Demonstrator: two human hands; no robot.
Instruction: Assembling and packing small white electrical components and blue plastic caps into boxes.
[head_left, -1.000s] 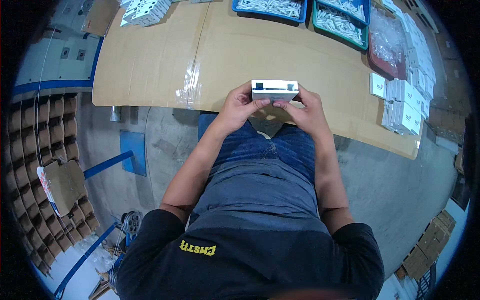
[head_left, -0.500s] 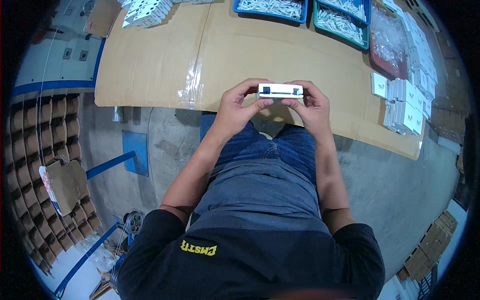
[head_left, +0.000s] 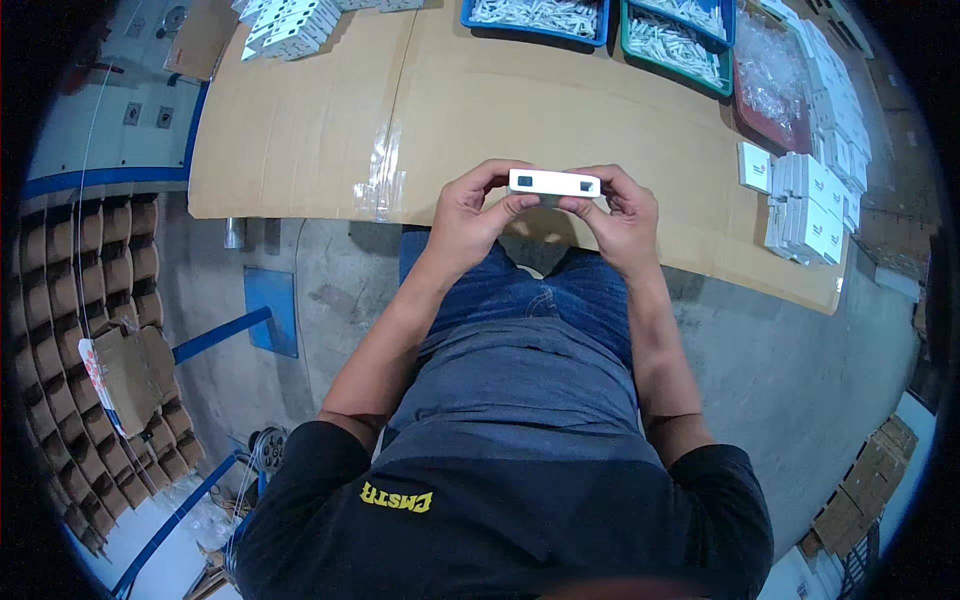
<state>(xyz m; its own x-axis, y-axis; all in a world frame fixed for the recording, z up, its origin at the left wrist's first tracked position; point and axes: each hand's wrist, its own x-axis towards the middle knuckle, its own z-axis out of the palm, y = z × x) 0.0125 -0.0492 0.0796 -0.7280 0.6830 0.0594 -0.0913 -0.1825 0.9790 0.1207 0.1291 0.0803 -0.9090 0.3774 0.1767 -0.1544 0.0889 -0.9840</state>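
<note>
A white flat plastic housing [head_left: 555,183] is held edge-up between my two hands, just above the near edge of the table. Two dark square openings show on its upward edge, with a smooth white strip between them. My left hand [head_left: 468,222] grips the left end, thumb on the near face and fingers curled behind. On the right end, my right hand [head_left: 628,222] has the same pinch. Both thumb tips lie close together below the housing. Its far face is hidden by the edge and my fingers.
Brown cardboard [head_left: 500,90] covers the table. At the back stand a blue tray [head_left: 535,35] and a green tray [head_left: 672,70] of small white parts. A red tray [head_left: 765,128] holds clear plastic bags. Stacked white pieces [head_left: 810,215] line the right; more white housings [head_left: 290,28] sit far left.
The long dark gap along the housing's upward edge has disappeared, leaving two square openings. Both hands keep their grip and have barely moved.
</note>
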